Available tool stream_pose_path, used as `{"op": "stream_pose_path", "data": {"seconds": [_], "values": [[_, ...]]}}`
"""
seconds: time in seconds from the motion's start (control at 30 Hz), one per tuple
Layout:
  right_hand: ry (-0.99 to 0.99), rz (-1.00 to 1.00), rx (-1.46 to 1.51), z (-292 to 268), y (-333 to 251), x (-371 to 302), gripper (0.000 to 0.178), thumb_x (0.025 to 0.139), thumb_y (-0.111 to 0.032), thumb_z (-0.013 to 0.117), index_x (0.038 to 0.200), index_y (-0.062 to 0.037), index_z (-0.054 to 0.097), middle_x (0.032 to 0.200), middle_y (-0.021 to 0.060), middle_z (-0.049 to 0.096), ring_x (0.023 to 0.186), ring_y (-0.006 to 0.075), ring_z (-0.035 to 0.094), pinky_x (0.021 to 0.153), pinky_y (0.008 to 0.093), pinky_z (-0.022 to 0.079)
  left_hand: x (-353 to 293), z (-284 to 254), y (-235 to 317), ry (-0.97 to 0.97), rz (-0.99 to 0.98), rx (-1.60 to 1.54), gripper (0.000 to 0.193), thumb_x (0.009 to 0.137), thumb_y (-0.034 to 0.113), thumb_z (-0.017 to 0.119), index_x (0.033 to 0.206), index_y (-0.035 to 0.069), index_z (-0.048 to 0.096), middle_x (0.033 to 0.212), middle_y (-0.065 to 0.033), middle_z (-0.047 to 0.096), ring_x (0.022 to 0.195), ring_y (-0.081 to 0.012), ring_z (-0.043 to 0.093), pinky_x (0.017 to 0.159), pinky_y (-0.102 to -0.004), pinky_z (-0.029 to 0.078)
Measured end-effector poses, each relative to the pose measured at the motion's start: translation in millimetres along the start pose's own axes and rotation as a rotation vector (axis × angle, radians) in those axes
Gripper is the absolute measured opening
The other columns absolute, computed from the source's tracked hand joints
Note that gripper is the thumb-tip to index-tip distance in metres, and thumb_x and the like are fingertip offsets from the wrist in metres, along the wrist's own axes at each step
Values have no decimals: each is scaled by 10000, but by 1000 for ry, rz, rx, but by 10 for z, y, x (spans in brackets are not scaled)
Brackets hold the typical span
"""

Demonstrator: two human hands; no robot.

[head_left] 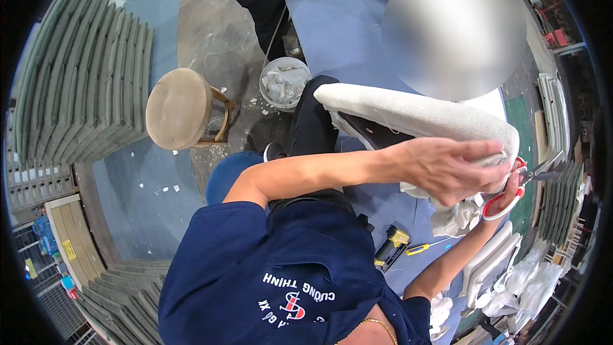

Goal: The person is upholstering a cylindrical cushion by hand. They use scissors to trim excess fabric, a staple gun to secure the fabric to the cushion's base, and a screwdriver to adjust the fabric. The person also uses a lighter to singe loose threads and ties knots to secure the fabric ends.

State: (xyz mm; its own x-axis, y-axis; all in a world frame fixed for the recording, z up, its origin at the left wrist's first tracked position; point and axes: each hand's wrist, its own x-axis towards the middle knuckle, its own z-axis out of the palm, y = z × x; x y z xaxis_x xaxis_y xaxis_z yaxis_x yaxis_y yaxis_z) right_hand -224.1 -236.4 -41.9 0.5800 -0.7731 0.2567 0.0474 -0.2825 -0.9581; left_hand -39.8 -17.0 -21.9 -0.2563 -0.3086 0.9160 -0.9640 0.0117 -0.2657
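Note:
A long padded piece covered in off-white fabric (415, 112) lies across the blue work table, its dark underside partly showing. My left hand (444, 169) is closed at its right end, fingers bent over the fabric edge. Close beside it, my right hand (507, 197) grips scissors (543, 174) with red and white handles, the blades pointing right, away from the fabric. Loose folds of the cover (456, 217) hang below my left hand. Nearer my body, a yellow and black staple gun (391, 248) and a yellow-handled screwdriver (418, 250) rest on the table.
The blue table (338, 22) stretches to the far side. At left stand a round beige stool (175, 108), a white scrap bucket (263, 83) and stacked grey-green panels (83, 70). A person in black trousers (262, 0) stands beyond. Covered pieces and plastic (530, 284) lie at lower right.

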Motion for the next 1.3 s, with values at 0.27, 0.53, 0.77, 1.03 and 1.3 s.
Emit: {"op": "stream_pose_path", "data": {"seconds": [0.27,0.53,0.77,1.03,1.3], "values": [[-83,-113,-115,-11,41,243,380,1001,-295,543,1186,23,637,1126,64,646,1064,165,585,995,330,421,-1157,-589,535,-464,-298,-604,145,847,132,647,964,57,687,977,-91,691,956,-214,676,966,-457,537],[27,-77,-98,289,-236,89,345,974,-313,584,1098,9,571,1003,74,582,966,181,541,961,337,403,-2530,-1317,-992,-155,-1791,-182,315,900,149,724,1134,-51,659,967,-177,700,857,-210,682,753,-345,539],[56,-98,-119,300,-279,12,388,955,-332,642,1113,14,566,999,65,585,958,185,556,947,342,422,-1405,-724,-898,-490,-1110,-552,882,767,322,855,1458,-9,419,1466,-205,460,1389,-361,431,1160,-433,347],[241,-125,-226,240,-355,-54,312,901,-313,653,923,-8,590,842,30,549,820,141,523,801,285,429,-459,0,-517,-329,-710,-580,655,679,475,875,1091,28,631,954,-119,701,823,-349,701,710,-419,555],[337,-96,168,11,-302,-298,362,972,-309,514,769,-14,567,715,49,552,640,133,494,617,269,388,346,-184,-79,-430,-525,-760,547,734,357,847,1113,36,617,1244,-145,618,1115,-348,622,925,-443,518]]}}
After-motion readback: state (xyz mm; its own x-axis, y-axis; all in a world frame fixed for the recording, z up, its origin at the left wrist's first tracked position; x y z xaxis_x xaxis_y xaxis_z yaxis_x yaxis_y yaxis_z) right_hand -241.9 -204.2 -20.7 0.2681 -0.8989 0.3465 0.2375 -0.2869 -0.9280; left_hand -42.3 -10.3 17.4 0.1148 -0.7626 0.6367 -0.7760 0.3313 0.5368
